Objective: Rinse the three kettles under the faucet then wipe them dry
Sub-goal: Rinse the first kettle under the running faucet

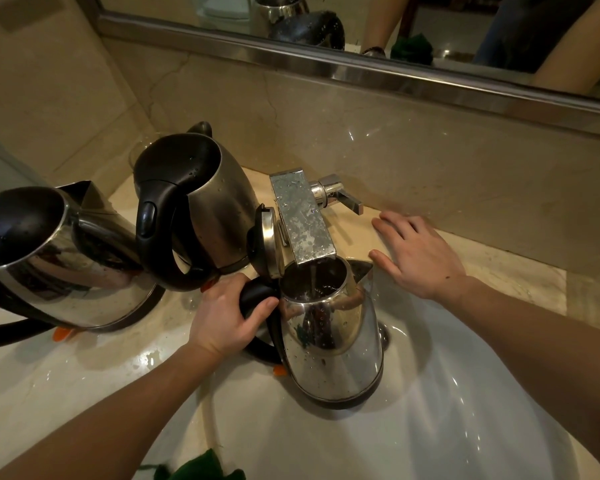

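Observation:
A steel kettle (336, 344) with its lid flipped open stands in the white sink (464, 393), directly under the chrome faucet (303, 220). Water streams from the spout into its mouth. My left hand (229, 317) is wrapped around its black handle. My right hand (419, 254) lies flat, fingers spread, on the counter just right of the faucet and below its lever (340, 197). Two more steel kettles with black handles stand on the counter at left: one (201, 209) beside the faucet, the other (49, 261) at the far left.
A dark green cloth (201, 467) lies at the sink's near edge. The beige stone counter (520, 282) runs along a backsplash, with a metal-framed mirror (360, 69) above. Water drops lie on the counter at left.

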The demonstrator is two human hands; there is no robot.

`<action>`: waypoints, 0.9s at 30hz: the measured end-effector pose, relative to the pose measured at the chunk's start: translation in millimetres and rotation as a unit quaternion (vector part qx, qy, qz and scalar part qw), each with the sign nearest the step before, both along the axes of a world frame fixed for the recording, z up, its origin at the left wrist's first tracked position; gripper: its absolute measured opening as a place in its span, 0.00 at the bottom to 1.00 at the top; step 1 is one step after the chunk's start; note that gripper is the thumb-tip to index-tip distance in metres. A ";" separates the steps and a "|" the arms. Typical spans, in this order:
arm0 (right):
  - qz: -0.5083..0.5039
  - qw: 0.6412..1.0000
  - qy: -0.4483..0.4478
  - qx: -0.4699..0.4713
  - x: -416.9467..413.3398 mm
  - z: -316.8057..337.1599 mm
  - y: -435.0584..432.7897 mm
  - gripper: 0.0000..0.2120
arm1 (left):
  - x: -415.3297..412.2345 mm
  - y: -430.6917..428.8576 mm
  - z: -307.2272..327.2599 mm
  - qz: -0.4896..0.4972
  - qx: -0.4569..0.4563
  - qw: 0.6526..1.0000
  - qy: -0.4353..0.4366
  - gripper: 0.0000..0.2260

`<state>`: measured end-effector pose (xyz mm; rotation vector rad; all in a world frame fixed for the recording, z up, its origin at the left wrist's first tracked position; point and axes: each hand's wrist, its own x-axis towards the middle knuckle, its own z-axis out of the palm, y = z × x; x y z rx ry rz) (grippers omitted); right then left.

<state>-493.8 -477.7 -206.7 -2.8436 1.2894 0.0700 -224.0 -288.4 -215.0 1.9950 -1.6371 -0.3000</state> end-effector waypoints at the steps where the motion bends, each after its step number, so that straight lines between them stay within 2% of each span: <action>1: 0.000 1.000 0.000 0.001 0.1 0.3 0.1 0.29 | 0.2 -0.1 0.2 0.000 0.000 1.000 0.001 0.36; 27: -0.001 1.000 0.001 0.008 0.4 -0.3 -0.4 0.30 | 0.0 0.2 -0.3 -0.003 -0.015 1.000 -0.003 0.34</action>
